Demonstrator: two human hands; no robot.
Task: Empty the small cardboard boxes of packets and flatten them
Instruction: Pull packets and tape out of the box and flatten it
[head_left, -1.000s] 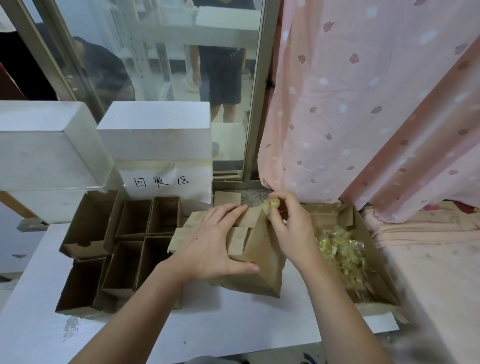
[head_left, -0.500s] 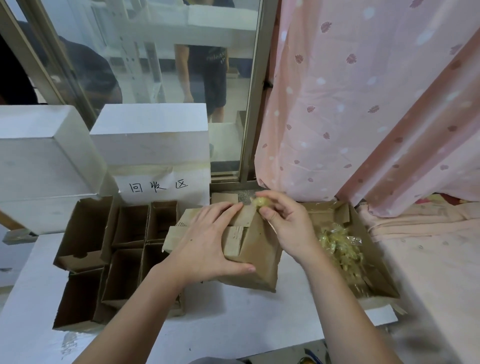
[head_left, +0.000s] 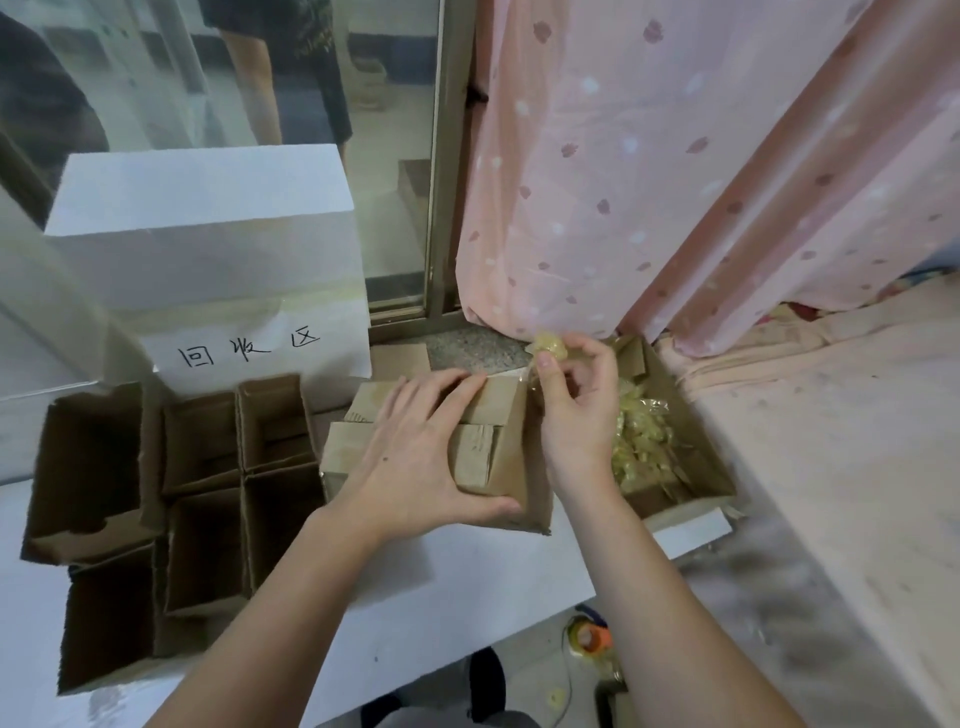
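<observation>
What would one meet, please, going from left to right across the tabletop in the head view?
Open empty boxes → left hand on the cardboard box → right hand pinching yellowish tape → tray of packets.

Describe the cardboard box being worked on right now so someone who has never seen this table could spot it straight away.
Start at the white sign with handwritten characters at the back of the white table. Just right of the open, empty small boxes in front of it sits the small cardboard box. Unlike those, its top flaps are folded shut and the left hand presses on it.
</observation>
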